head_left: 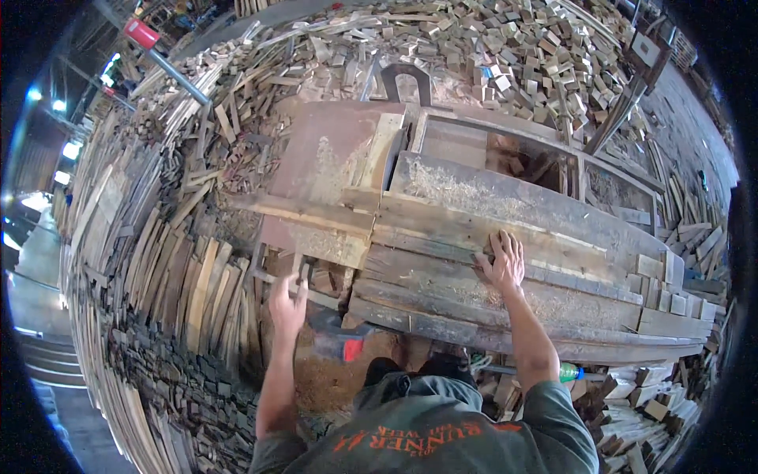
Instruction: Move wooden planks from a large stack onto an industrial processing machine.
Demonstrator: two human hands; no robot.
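- While the long grey planks (pixel 505 292) lie stacked on the saw bench surface (pixel 332 158), the work is judged to be at the handling stage: a board is being steadied or picked out, not yet fed.
- The right hand (pixel 503 265) is laid flat on the top of the plank stack, fingers spread and pressed down, near the middle of the boards' length.
- The left hand (pixel 288 304) is raised at the near left corner of the bench, fingers curled about a small wooden piece (pixel 300 272); whether it is truly pinched cannot be told.
- The planks run from the bench's near left corner out to the right, where their ends overhang beside short offcut blocks (pixel 659 276).
- The next move is judged to call for a firm grip at both ends of one board, so that it can be slid along its length without dragging its neighbours.
- Open room is scarce: stacked slats (pixel 181 276) close the left side, a heap of small blocks (pixel 505 55) fills the far side, and loose sticks (pixel 655 403) crowd the near right.
- Sawdust-covered floor (pixel 332 379) by the person's feet gives the only free standing space, with a red and blue object (pixel 343 344) lying just under the bench edge.
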